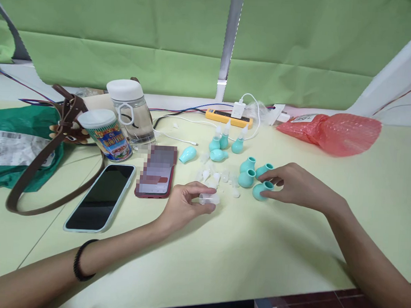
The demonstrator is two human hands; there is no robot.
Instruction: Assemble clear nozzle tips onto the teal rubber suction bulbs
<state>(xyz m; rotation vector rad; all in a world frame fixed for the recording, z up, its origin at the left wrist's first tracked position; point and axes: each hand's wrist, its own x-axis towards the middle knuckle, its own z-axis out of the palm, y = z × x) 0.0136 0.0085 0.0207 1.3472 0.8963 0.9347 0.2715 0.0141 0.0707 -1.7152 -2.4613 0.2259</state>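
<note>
My left hand (pixel 185 202) pinches a small clear plastic tip (pixel 210 199) just above the pale table (pixel 221 256). My right hand (pixel 293 185) grips a teal rubber bulb (pixel 260 191) lying on the table, its fingers closed round it. Three more teal bulbs (pixel 247 172) sit right behind it. Several loose clear tips (pixel 215 176) lie scattered between my hands. Farther back stand assembled bulbs with tips fitted (pixel 224 139), and a lone light-blue bulb (pixel 188 154) lies on its side.
Two phones lie at the left: a dark one (pixel 102 196) and a red-cased one (pixel 156 172). Behind them stand a printed cup (pixel 107 135) and a clear bottle (pixel 134 111). A green bag with brown strap (pixel 20 144), a yellow power strip (pixel 228 117) and a red plastic bag (pixel 334 132) line the back.
</note>
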